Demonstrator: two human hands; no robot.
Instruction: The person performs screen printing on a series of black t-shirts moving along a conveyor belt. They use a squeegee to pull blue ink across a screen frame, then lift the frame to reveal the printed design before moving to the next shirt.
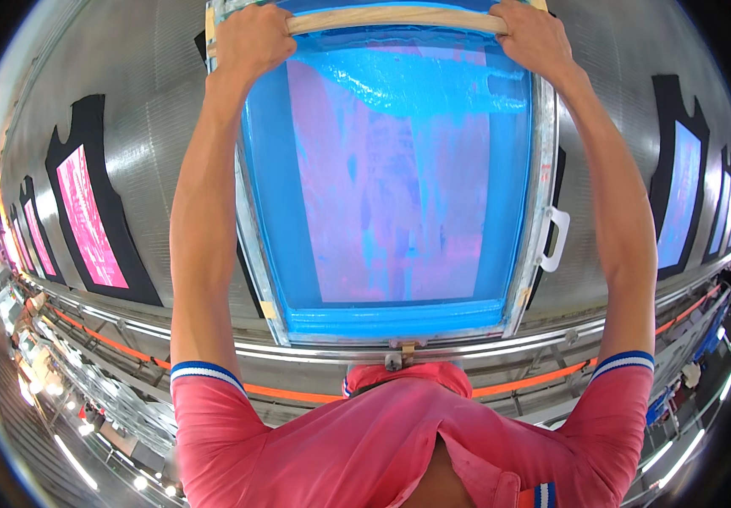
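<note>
My left hand [253,42] and my right hand [535,41] grip the two ends of a wooden-handled squeegee [395,17] across the far end of a printing screen in a metal frame [543,127]. A band of wet blue ink [416,76] lies just below the squeegee. Under it the screen's mesh shows a pale pink-purple panel [391,212] with blue streaks, bordered in blue, with more blue along the near end. A white handle [555,239] sits on the frame's right side. Both my arms stretch forward, one along each side of the screen.
Black tank-top garments with pink panels [90,212] lie on the metal table [158,102] to the left, others with blue panels [678,195] to the right. A metal rail [264,351] and an orange strip [289,394] run along the near edge.
</note>
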